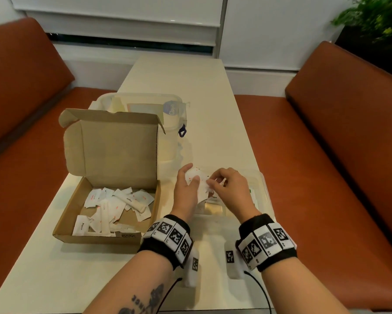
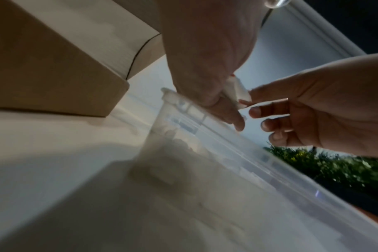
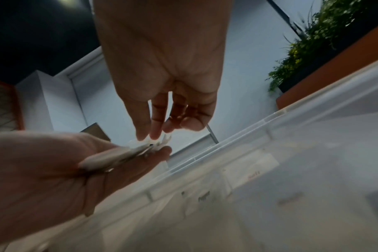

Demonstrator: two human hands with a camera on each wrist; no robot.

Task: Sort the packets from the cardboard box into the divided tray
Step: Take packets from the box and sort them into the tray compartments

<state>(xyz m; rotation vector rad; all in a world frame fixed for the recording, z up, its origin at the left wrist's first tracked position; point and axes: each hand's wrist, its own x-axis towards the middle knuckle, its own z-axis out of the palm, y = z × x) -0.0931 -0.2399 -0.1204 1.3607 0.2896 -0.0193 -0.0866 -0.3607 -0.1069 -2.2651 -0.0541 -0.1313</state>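
While head view shows box (image 1: 104,209), right wrist reveals stacked packets (image 3: 119,156), left hand (image 3: 54,172)

The head view is evenly and softly lit from above, with faint shadows on the pale bench (image 1: 213,105) beside the cardboard box (image 1: 104,234). Straight lines bow toward its edges, and the far plant (image 1: 376,17) is smeared. Both wrist views are dimmer and motion-blurred; the clear tray (image 2: 259,179) near the lens is a hazy, out-of-focus wash, and the upper corners fall dark.
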